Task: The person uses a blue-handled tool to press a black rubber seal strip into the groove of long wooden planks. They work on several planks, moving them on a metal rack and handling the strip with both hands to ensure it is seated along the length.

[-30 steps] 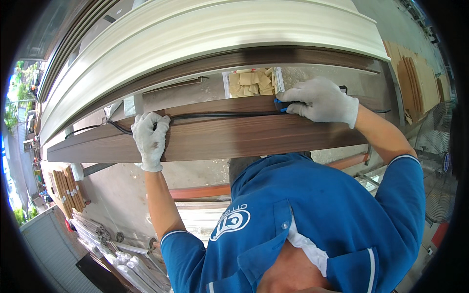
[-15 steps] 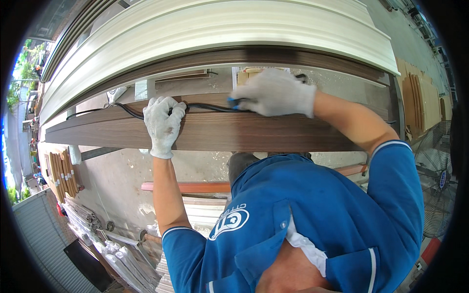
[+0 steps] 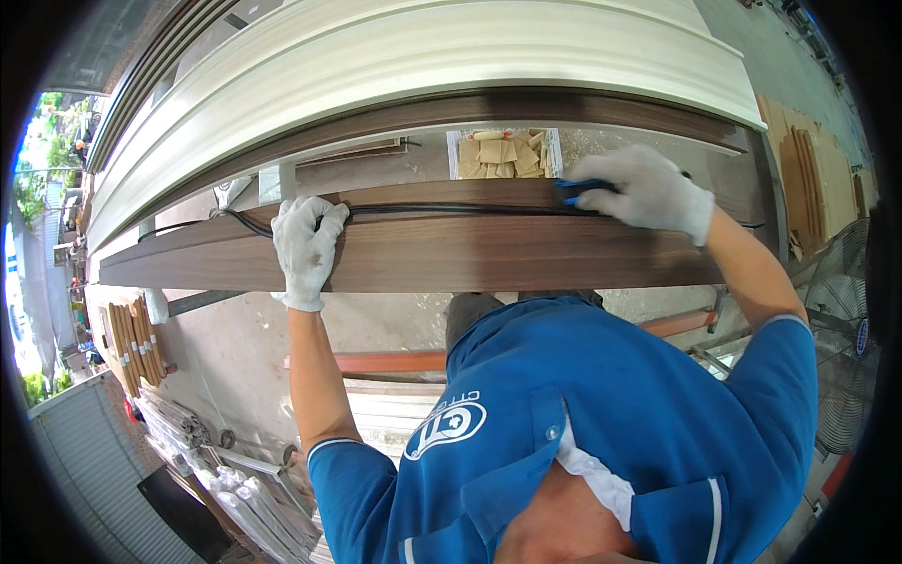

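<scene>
A long brown wood-grain profile (image 3: 489, 254) lies crosswise in front of me. Along its upper face runs a thin black flexible strip (image 3: 451, 210), lying straight between my two hands and loosely curved past the left one. My left hand (image 3: 306, 249), in a white knit glove, is closed on the strip and rests on the profile. Farther right, my gloved right hand (image 3: 648, 195) grips a small blue-and-black hand tool (image 3: 581, 191) against the strip; most of the tool is hidden by the fingers.
Beyond the profile lie another brown profile (image 3: 395, 111) and wide cream panels (image 3: 451, 56). A white crate (image 3: 453, 155) of small tan pieces stands below, between the profiles. At the right are a large fan (image 3: 841, 329) and cardboard (image 3: 817, 188); wrapped lengths (image 3: 254, 508) lie lower left.
My right hand has slid right along the profile with the tool, and the strip behind it lies straighter. The crate has come into full view. My left hand stays on the strip.
</scene>
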The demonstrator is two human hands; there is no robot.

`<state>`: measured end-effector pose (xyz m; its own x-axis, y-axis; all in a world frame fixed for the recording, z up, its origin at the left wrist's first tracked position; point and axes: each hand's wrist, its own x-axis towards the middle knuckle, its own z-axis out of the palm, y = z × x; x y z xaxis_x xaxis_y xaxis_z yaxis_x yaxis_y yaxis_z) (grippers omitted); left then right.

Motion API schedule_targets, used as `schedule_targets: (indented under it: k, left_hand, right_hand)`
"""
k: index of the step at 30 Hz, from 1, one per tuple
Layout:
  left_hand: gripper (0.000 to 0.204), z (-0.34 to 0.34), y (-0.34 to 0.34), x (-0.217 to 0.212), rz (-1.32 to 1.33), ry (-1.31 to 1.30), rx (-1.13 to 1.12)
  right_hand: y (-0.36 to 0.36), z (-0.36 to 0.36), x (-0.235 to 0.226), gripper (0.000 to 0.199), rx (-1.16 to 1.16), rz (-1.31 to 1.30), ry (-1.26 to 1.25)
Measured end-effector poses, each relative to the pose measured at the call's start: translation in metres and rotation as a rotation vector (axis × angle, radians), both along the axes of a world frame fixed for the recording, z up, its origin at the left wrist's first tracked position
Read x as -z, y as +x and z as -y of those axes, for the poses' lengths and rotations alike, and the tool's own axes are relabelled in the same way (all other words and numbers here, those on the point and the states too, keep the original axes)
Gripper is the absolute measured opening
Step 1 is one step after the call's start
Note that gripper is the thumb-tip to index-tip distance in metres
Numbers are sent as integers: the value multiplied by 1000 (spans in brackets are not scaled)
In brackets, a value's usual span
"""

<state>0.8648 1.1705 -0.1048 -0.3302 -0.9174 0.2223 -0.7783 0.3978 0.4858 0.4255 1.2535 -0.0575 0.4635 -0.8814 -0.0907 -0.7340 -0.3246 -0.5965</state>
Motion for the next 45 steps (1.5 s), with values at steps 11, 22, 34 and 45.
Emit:
schedule_targets:
  k: [11,22,34,45]
  left_hand:
    - [31,-7,-73,-38,-2,238,402]
    - [7,-17,-106,-27,-1,220,329]
    - [9,-25,-106,-7,-93,130,225]
    - [8,-24,-104,-2,-131,83,231]
  right_hand:
    - [-40,-32,11,29,216,212,78]
    - [-60,-42,-1,30,126,-11,-34]
    - [-13,-12,8,25,-32,-127,31]
    - [63,32,17,22,-195,-100,-85]
